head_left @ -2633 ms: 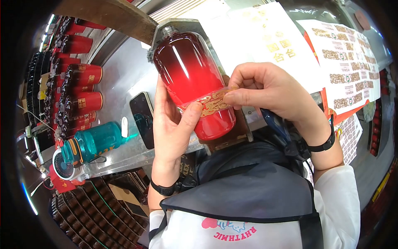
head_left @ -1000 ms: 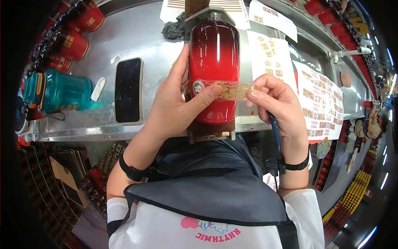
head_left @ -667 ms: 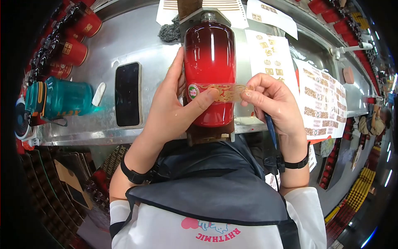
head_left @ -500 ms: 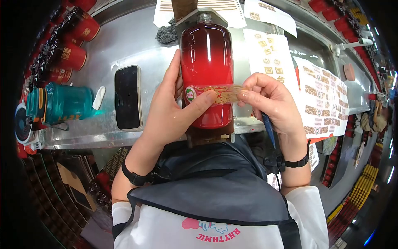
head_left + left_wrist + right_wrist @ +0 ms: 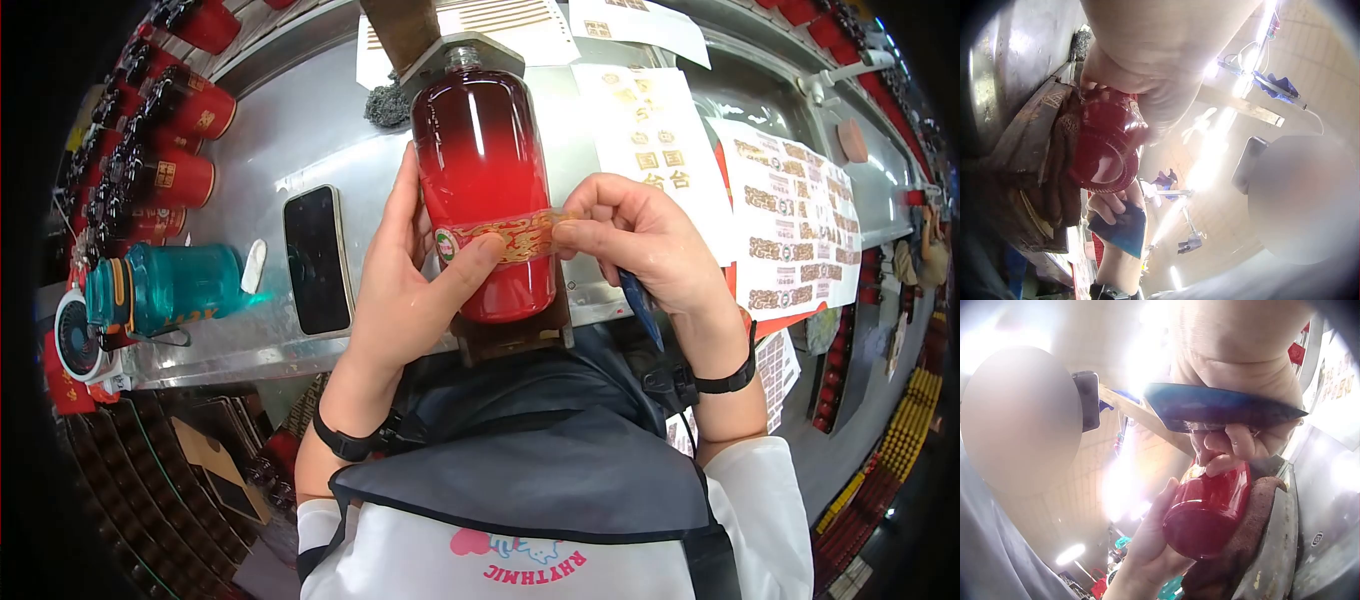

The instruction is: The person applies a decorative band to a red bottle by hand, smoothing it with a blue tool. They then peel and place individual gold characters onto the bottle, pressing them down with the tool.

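A glossy glass bottle (image 5: 485, 165), dark at the shoulders and bright red below, lies on a cloth-lined holder (image 5: 515, 340). My left hand (image 5: 405, 285) grips its left side, the thumb pressing a clear strip decal with gold pattern (image 5: 525, 238) across the lower body. A round green-and-white emblem (image 5: 446, 245) shows on the strip's left part. My right hand (image 5: 640, 240) pinches the strip's right end between thumb and forefinger, close to the bottle's side. Its other fingers hold a flat blue scraper-like piece (image 5: 1222, 409). In the left wrist view, the bottle's base (image 5: 1100, 165) faces the camera.
A phone (image 5: 318, 260), a teal water bottle (image 5: 185, 288) and a small fan (image 5: 80, 335) are on the metal bench at left. Rows of red bottles (image 5: 185, 180) stand beyond. Printed decal sheets (image 5: 795, 220) lie at right, a dark scouring pad (image 5: 388, 105) behind the holder.
The right hand has drawn closer to the bottle, bringing the strip's free end toward its right side. The left thumb stays on the strip. The head view has shifted and tilted.
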`<control>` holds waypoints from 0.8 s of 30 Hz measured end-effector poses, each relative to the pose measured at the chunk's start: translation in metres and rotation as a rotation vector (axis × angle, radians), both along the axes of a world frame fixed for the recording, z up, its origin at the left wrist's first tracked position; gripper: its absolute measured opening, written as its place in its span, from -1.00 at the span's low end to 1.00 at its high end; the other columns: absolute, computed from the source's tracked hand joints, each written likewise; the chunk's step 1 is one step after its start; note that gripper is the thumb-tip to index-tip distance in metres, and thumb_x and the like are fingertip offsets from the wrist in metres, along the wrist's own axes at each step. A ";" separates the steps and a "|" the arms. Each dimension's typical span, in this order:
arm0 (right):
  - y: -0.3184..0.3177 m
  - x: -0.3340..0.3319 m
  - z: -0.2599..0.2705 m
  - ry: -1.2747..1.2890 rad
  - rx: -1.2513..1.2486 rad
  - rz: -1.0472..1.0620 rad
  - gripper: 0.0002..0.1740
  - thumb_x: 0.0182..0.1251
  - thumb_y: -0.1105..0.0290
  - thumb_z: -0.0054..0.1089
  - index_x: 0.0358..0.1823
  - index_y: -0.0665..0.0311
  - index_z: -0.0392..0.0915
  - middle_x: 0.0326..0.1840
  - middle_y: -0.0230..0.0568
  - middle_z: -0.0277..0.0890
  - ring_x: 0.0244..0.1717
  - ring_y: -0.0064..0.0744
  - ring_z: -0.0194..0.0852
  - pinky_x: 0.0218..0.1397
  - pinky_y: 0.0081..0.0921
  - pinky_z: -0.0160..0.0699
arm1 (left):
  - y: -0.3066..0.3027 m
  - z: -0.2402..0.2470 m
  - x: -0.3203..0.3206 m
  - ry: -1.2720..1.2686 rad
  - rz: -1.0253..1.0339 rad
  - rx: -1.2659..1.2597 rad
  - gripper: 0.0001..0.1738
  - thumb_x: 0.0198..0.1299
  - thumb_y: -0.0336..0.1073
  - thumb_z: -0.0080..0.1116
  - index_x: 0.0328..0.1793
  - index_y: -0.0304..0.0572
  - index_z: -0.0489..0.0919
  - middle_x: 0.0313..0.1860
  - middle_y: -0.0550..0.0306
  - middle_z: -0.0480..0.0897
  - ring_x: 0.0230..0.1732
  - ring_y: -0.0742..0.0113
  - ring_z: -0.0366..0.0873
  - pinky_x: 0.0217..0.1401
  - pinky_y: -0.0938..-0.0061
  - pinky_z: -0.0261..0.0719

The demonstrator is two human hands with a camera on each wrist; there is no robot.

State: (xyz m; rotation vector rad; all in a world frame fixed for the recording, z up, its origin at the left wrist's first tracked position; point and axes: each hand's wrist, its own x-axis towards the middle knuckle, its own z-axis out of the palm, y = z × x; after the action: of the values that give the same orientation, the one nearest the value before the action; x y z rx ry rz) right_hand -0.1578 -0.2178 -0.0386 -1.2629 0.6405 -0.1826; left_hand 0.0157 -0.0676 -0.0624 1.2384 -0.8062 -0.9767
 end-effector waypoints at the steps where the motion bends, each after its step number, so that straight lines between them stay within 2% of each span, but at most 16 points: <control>1: -0.001 0.000 0.000 -0.014 0.007 0.009 -0.88 0.41 0.40 0.32 -0.19 0.29 0.60 -0.36 -0.36 0.69 -0.57 -0.85 0.36 -0.54 -0.83 0.26 | 0.000 0.000 0.000 0.008 0.000 0.011 0.03 0.33 -0.42 0.30 0.71 -0.48 -0.16 0.51 -0.18 0.37 0.48 0.19 0.40 0.53 0.32 0.34; 2: -0.002 -0.001 0.000 -0.019 0.008 0.001 -0.88 0.41 0.40 0.32 -0.19 0.29 0.60 -0.36 -0.36 0.69 -0.57 -0.85 0.36 -0.54 -0.83 0.26 | 0.000 0.001 -0.001 0.003 -0.008 0.013 0.03 0.33 -0.42 0.30 0.71 -0.48 -0.16 0.51 -0.18 0.37 0.48 0.19 0.40 0.53 0.32 0.34; 4: -0.004 -0.002 0.001 -0.001 0.053 0.040 -0.82 0.43 0.36 0.34 -0.14 0.33 0.61 -0.32 -0.41 0.68 -0.36 -0.79 0.49 -0.33 -0.78 0.35 | -0.001 0.001 -0.001 0.002 0.015 0.012 0.02 0.33 -0.42 0.30 0.71 -0.48 -0.16 0.50 -0.17 0.38 0.48 0.18 0.40 0.53 0.31 0.34; 7: -0.004 0.000 -0.003 0.016 0.038 0.044 -0.82 0.43 0.36 0.35 -0.14 0.33 0.61 -0.30 -0.37 0.69 -0.32 -0.75 0.55 -0.29 -0.76 0.41 | 0.000 0.003 -0.002 -0.016 0.029 0.037 0.04 0.31 -0.44 0.30 0.72 -0.46 -0.16 0.50 -0.15 0.38 0.47 0.18 0.41 0.53 0.31 0.34; 8: -0.004 0.001 -0.004 0.011 0.039 0.033 -0.82 0.43 0.36 0.35 -0.14 0.33 0.61 -0.30 -0.37 0.69 -0.32 -0.75 0.55 -0.29 -0.76 0.41 | 0.000 0.003 -0.002 -0.021 0.018 0.038 0.04 0.31 -0.44 0.30 0.72 -0.46 -0.16 0.50 -0.15 0.38 0.47 0.18 0.41 0.53 0.31 0.34; 10: -0.002 0.002 -0.007 -0.010 0.032 0.025 -0.83 0.43 0.30 0.36 -0.21 0.24 0.60 -0.44 -0.57 0.55 -0.51 -0.89 0.34 -0.50 -0.83 0.28 | 0.000 0.001 -0.003 -0.061 0.060 0.057 0.01 0.29 -0.45 0.29 0.72 -0.42 -0.10 0.48 -0.11 0.41 0.45 0.19 0.43 0.52 0.31 0.35; 15: -0.006 0.001 -0.017 -0.066 0.032 0.047 -0.82 0.43 0.28 0.36 -0.21 0.23 0.61 -0.42 -0.55 0.58 -0.47 -0.88 0.38 -0.49 -0.82 0.29 | -0.002 0.009 -0.005 -0.184 0.057 0.139 -0.07 0.29 -0.39 0.32 0.69 -0.36 0.05 0.40 -0.07 0.49 0.39 0.22 0.47 0.48 0.31 0.39; 20: -0.005 -0.002 -0.021 -0.173 0.063 0.036 -0.82 0.45 0.30 0.34 -0.20 0.25 0.60 -0.37 -0.51 0.62 -0.45 -0.86 0.41 -0.48 -0.82 0.33 | -0.003 0.008 -0.004 -0.042 0.045 0.119 -0.16 0.32 -0.30 0.33 0.63 -0.32 0.17 0.36 -0.02 0.52 0.35 0.26 0.50 0.44 0.31 0.43; 22: -0.006 -0.004 -0.018 -0.183 0.082 0.038 -0.82 0.40 0.38 0.36 -0.18 0.38 0.65 -0.26 -0.30 0.70 -0.19 -0.63 0.63 -0.10 -0.66 0.58 | -0.002 0.005 -0.003 -0.041 0.049 0.116 -0.20 0.33 -0.28 0.32 0.60 -0.31 0.20 0.35 -0.01 0.52 0.34 0.26 0.50 0.43 0.31 0.44; 24: -0.005 -0.005 -0.018 -0.212 0.086 0.025 -0.83 0.40 0.39 0.35 -0.18 0.38 0.65 -0.26 -0.31 0.69 -0.19 -0.63 0.62 -0.09 -0.65 0.58 | -0.001 0.001 -0.002 -0.039 0.054 0.112 -0.24 0.34 -0.27 0.31 0.58 -0.30 0.23 0.33 0.00 0.53 0.33 0.27 0.51 0.42 0.31 0.45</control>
State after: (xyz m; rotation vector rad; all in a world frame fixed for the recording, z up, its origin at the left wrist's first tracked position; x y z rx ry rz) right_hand -0.1628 -0.2231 -0.0566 -1.1503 0.4456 -0.2621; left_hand 0.0140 -0.0683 -0.0618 1.3721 -0.7531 -0.9673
